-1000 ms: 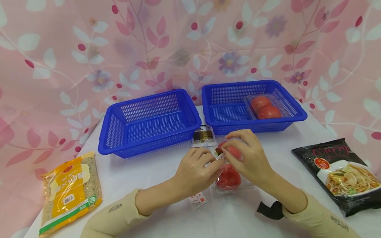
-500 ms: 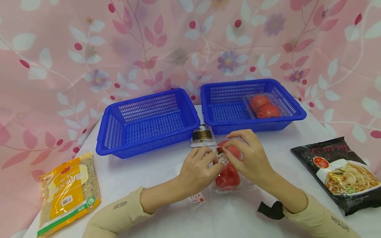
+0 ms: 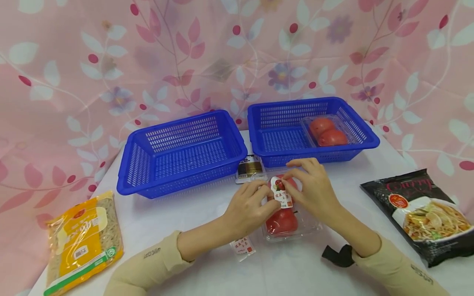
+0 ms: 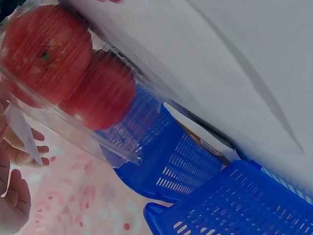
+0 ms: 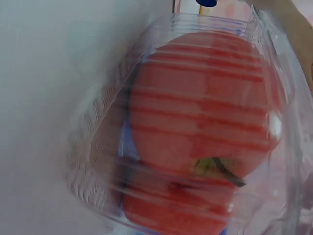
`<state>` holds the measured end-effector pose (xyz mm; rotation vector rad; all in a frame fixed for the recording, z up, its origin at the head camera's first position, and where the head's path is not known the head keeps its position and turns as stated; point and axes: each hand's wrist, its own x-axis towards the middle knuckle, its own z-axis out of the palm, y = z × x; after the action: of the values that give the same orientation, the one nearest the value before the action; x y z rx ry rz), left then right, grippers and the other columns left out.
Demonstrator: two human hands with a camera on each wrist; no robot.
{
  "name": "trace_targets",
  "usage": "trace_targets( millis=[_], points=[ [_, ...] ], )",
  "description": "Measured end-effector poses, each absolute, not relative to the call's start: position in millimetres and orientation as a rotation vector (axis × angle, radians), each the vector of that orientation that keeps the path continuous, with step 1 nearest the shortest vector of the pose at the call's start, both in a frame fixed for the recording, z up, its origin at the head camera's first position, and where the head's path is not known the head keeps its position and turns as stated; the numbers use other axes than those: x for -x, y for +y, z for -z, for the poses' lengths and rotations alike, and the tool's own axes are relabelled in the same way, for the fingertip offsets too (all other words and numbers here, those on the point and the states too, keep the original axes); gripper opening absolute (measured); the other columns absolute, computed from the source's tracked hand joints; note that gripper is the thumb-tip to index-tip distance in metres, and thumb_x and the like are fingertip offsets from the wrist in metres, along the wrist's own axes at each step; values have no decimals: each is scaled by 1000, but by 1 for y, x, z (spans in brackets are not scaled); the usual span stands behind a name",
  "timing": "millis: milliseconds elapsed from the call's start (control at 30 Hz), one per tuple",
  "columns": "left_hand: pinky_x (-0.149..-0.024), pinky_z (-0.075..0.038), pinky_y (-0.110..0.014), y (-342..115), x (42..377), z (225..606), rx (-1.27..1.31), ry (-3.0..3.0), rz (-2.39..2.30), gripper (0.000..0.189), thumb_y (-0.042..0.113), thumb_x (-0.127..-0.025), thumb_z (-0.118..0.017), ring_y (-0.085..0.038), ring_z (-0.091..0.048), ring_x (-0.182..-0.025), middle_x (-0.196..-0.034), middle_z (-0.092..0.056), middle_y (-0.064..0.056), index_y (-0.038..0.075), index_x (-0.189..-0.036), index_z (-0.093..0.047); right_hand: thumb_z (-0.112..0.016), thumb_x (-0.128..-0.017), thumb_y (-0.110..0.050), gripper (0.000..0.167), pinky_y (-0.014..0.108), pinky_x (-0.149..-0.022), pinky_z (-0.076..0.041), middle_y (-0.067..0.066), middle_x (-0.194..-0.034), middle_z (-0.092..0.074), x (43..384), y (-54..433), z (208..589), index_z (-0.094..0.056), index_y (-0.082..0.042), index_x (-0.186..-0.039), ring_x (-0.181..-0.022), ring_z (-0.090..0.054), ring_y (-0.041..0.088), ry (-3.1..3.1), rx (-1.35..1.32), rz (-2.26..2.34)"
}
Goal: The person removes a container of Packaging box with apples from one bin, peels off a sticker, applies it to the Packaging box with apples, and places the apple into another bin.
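Note:
A white printed label point(image 3: 283, 199) with a picture of red fruit is held over a clear plastic box point(image 3: 309, 224). Inside the box sit two red tomatoes point(image 3: 282, 223), their tops partly covered by the label and fingers. My left hand point(image 3: 244, 211) pinches the label's left side between thumb and forefinger. My right hand point(image 3: 314, 187) pinches its upper right edge, other fingers raised. Whether the label touches the lid cannot be told. In the left wrist view the label point(image 4: 24, 129) shows edge-on beside the box. The right wrist view shows the tomatoes point(image 5: 200, 107) through ribbed plastic.
Two blue baskets stand behind: the left basket point(image 3: 177, 181), and the right basket point(image 3: 281, 155) with another box of tomatoes point(image 3: 331, 131). A small packet point(image 3: 249, 167) lies between them. Around are a yellow bag point(image 3: 83, 240), a black noodle bag point(image 3: 426, 216), a spare label point(image 3: 243, 246) and a black strip point(image 3: 338, 255).
The label between my fingers has turned from tilted, mostly hidden, to facing up over the box. Both hands stay near the same place. The whole view has shifted slightly.

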<state>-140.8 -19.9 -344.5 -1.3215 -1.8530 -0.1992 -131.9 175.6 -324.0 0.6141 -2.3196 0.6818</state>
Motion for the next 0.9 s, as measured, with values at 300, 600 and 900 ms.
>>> trace_targets(
  millis=[300, 600, 900],
  points=[
    [-73, -44, -28, -13, 148, 350, 1348, -1851, 163, 21, 12, -93, -46, -20, -55, -91, -83, -58, 1, 19, -82, -62, -77, -69, -7, 10, 48, -75, -38, 14, -105, -61, 139, 182, 325, -69, -8, -74, -99, -47, 32, -2427, -624, -629],
    [-76, -45, -28, -10, 154, 357, 1366, -1814, 127, 26, 11, -93, -43, -18, -58, -92, -85, -60, 3, 20, -80, -64, -76, -71, -7, 8, 50, -79, -38, 13, -104, -61, 144, 183, 325, -69, -10, -74, -100, -47, 32, -2556, -604, -629],
    [-83, -43, -29, -10, 151, 354, 1388, -1890, 68, 21, 12, -93, -47, -15, -57, -103, -95, -66, 5, 21, -86, -65, -76, -72, -9, 7, 51, -79, -39, 13, -102, -62, 148, 184, 328, -69, -11, -74, -98, -48, 33, -2636, -594, -635]
  ],
)
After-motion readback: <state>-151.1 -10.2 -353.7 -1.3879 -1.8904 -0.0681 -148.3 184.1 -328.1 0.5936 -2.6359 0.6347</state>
